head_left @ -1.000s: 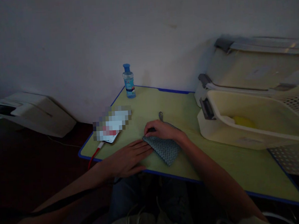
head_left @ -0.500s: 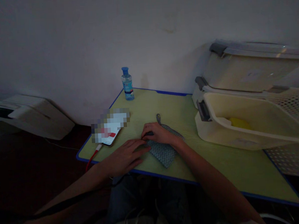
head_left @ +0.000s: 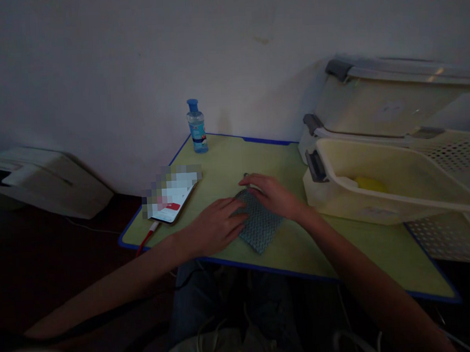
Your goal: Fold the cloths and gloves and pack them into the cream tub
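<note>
A blue-grey knitted piece, shaped like a potholder with a small loop at its far corner, lies flat on the table. My left hand rests over its left side with the fingers stretched out and slightly spread. Above its far edge, close to the loop, is my right hand. The right fingers reach out leftward, thumb apart, and nothing shows in them. Both hands cover parts of the knitted piece, and whether the right fingertips touch it is hard to see.
The yellow-green table has a blue edge. A phone with a red cable lies at left, and a blue-capped bottle stands behind. At right, a cream basket holds something yellow; a lidded box is behind it.
My right hand has moved away from the left hand, up and to the right toward the loop corner. My left hand has slid right, further onto the knitted piece.
</note>
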`<state>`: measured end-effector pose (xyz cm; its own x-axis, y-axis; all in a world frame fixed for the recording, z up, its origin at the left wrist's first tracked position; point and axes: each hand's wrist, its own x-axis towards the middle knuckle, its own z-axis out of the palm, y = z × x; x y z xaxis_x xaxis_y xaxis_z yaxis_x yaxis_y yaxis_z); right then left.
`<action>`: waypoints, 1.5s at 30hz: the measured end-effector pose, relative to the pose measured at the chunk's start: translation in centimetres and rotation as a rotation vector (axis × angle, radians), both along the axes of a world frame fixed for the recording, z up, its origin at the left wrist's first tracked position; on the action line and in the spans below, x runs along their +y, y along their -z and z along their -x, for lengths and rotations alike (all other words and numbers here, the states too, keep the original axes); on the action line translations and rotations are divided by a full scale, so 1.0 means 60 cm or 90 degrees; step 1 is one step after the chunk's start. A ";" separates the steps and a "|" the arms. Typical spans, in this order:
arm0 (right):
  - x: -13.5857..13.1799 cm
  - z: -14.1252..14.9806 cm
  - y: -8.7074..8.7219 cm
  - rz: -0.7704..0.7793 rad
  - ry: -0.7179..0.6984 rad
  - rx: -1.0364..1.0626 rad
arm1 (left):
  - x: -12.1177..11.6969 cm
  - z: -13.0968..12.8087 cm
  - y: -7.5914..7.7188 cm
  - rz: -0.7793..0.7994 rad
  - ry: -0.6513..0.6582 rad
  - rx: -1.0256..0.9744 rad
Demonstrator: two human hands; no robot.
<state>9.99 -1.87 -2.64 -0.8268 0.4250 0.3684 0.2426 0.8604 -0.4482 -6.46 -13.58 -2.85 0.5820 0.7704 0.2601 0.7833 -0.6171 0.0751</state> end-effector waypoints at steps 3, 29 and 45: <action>-0.014 -0.034 -0.011 -0.015 0.062 0.003 | 0.026 -0.044 0.000 0.037 0.010 -0.042; -0.032 -0.072 0.041 0.126 0.051 0.045 | 0.036 -0.096 0.065 0.065 0.026 0.051; -0.014 -0.088 0.039 0.078 0.115 0.003 | 0.058 -0.037 0.030 0.171 0.243 0.090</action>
